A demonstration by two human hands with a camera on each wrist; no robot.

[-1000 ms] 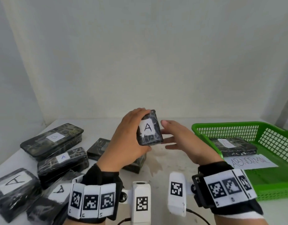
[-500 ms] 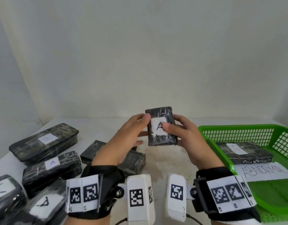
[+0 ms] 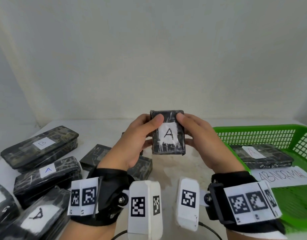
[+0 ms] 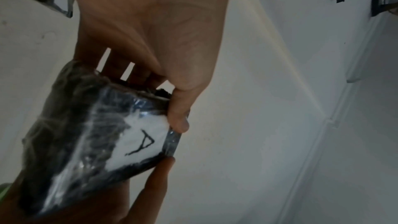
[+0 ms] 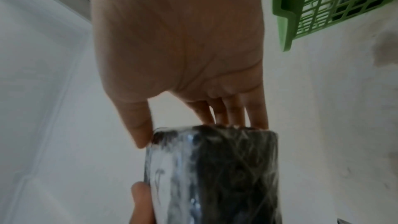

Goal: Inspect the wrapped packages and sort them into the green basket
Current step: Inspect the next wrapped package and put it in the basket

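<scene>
While upright, glossy film-wrapped black block (image 3: 168, 134) pinched by left hand (image 3: 137, 144) and right hand (image 3: 201, 142), paper "A" label (image 3: 167, 134).

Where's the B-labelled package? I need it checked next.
In the head view the B-labelled package lies on the table's far left, just behind a package labelled A.
</scene>
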